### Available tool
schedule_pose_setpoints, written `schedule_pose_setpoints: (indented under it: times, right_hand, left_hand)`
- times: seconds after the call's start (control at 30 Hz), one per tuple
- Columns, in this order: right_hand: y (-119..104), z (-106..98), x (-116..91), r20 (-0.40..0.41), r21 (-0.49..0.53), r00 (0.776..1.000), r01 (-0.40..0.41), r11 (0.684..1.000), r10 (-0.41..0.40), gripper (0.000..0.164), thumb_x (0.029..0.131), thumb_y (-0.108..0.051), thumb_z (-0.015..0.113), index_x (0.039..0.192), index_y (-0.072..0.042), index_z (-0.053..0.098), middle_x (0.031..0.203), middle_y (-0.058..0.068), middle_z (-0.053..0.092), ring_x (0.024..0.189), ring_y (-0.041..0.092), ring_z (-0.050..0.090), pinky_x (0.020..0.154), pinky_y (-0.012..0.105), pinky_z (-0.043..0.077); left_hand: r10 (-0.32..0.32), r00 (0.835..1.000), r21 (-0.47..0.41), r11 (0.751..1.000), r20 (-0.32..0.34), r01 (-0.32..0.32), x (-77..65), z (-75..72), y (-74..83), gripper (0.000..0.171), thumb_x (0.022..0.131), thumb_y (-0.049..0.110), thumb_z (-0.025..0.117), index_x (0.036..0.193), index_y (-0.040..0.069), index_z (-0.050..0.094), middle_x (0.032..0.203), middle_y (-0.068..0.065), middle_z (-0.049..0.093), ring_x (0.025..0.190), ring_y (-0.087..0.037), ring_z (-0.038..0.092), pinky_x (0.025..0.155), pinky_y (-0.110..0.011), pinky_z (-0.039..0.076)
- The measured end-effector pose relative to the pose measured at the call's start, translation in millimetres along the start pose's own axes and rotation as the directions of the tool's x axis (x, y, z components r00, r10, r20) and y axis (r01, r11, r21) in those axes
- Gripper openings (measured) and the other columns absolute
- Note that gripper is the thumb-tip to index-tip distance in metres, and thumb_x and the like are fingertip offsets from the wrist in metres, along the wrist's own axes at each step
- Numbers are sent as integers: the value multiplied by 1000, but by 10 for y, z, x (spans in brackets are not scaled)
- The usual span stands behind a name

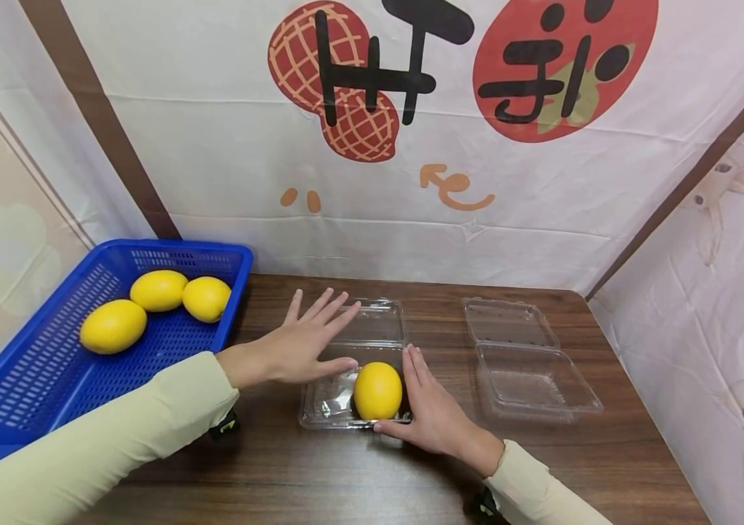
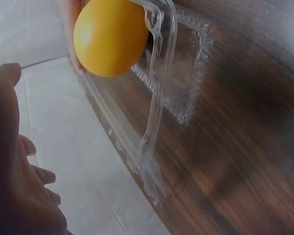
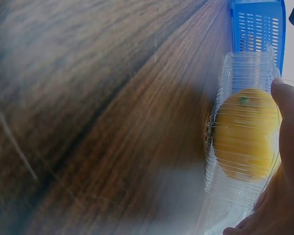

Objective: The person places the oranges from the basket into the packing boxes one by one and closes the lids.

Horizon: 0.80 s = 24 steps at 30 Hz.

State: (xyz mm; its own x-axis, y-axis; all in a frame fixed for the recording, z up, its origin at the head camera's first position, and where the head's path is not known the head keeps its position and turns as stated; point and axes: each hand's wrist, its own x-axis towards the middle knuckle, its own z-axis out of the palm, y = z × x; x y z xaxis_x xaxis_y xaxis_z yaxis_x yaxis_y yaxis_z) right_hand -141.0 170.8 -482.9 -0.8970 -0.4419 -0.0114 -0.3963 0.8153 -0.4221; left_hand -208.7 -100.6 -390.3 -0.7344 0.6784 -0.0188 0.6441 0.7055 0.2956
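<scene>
A yellow lemon lies in the right part of a clear plastic clamshell box, whose lid is folded back away from me. My right hand rests along the box's right side, fingers nearly straight, thumb at the near rim by the lemon. In the right wrist view the lemon shows through the ribbed box wall, the thumb at the rim. My left hand is spread above the box's left side, holding nothing. In the left wrist view, the left hand's fingers are apart from the lemon.
A blue plastic basket with three lemons stands on the left of the brown wooden table. To the right is a second clear clamshell box, lid raised back. A printed cloth hangs behind the table.
</scene>
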Motion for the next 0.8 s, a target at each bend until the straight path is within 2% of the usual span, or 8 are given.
schedule_pose_setpoints:
  times: [0.3,0.53,0.8]
  right_hand:
    - [5,13,2,-8,-9,1000,4,1000,-4,124,83,-78,61,161,2,7,168,22,4,153,34,15,113,54,36]
    - [-2,11,3,-18,-19,1000,9,1000,-9,125,83,-77,63,161,3,8,168,24,5,154,33,13,114,52,33]
    - [-11,15,-2,-25,-27,1000,6,1000,-7,125,83,-76,64,161,3,7,168,24,5,154,32,11,115,50,32]
  left_hand:
    - [-41,999,10,999,-23,41,-91,-106,-127,89,99,64,51,164,16,16,169,-13,10,155,-37,2,114,-70,-12]
    - [-90,996,-58,994,-15,89,-170,-219,-239,86,100,59,53,164,14,16,169,-13,11,156,-36,2,114,-70,-12]
    - [-102,995,-96,990,-19,100,-232,-332,-310,83,102,58,50,164,15,16,169,-14,11,155,-37,3,114,-69,-12]
